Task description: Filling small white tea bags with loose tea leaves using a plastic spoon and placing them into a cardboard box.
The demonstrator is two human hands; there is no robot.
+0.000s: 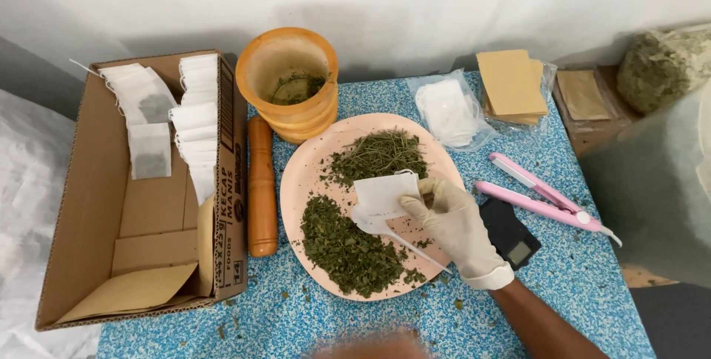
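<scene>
Teabag (pixel 383 195), an empty white paper one, is hovering over the middle of the peach plate (pixel 296 181); the right hand (pixel 452 222), wearing a pale glove, is pinching its right edge between thumb and fingers, closed on the paper; a thin white spoon (pixel 392 235) is lying under it, its handle running towards 4 o'clock; whether the hand is also gripping that handle I cannot tell; 2 heaps of dried green herbs are sitting on the plate, 1 at 12 o'clock (pixel 378 153), 1 at 7 o'clock (pixel 346 252); the left hand is showing only as a blur at the bottom edge, its grip impossible to judge; a wooden mortar (pixel 292 81) is standing at 11 o'clock of the plate, a wooden pestle (pixel 261 185) lying at 9 o'clock, a cardboard box (pixel 96 203) with filled teabags beyond it; a pink sealing iron (pixel 544 200) is resting at 3 o'clock.
</scene>
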